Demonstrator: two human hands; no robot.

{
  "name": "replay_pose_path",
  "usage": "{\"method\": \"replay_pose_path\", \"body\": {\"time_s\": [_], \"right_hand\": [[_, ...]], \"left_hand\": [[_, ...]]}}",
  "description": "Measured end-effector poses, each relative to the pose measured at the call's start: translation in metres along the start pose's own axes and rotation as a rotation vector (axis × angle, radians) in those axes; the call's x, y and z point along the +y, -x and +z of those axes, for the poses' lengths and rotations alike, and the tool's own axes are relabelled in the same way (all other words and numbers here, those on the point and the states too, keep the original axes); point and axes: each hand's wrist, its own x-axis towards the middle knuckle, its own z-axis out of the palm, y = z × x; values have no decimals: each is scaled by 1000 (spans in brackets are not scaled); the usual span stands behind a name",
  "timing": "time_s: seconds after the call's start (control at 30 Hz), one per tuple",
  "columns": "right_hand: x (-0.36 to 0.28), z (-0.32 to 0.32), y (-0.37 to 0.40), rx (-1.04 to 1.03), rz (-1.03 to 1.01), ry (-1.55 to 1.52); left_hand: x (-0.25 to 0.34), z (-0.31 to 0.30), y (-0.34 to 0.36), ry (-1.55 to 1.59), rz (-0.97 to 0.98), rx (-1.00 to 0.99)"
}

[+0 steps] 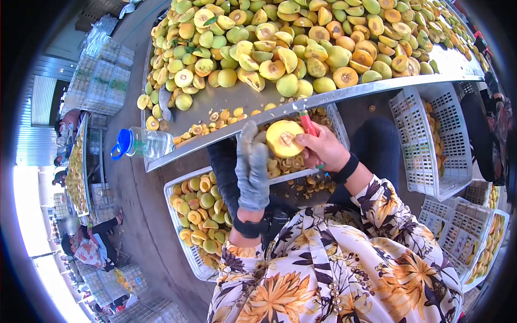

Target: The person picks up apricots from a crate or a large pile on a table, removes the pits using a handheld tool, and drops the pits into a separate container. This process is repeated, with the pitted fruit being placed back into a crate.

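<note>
My left hand, in a grey glove, is held upright with its fingers stretched out, right beside a yellow peach half. The cut face of that half shows a hollow in the middle. My bare right hand has its thumb pressed on the peach half and its fingers curled round a small red-handled tool; the working end of the tool is hidden. Under both hands stands a crate of peach pieces. Many peach halves are heaped on the metal table in front.
A water bottle with a blue cap lies at the table's left corner. White crates stand around me: one full of peach halves at left, one at right, more stacked behind it. Other people sit at far left.
</note>
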Motion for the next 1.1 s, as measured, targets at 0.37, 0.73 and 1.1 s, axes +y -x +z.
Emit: {"method": "replay_pose_path", "body": {"time_s": [0.37,0.73,1.1], "right_hand": [[21,23,7,180,-470,1274],[50,25,28,196,-336,1248],[65,20,25,-53,-358,1354]], "left_hand": [[-40,-26,-4,738,-537,196],[-65,-2,-1,190,-89,143],[-48,-37,-14,559,-686,-136]]}}
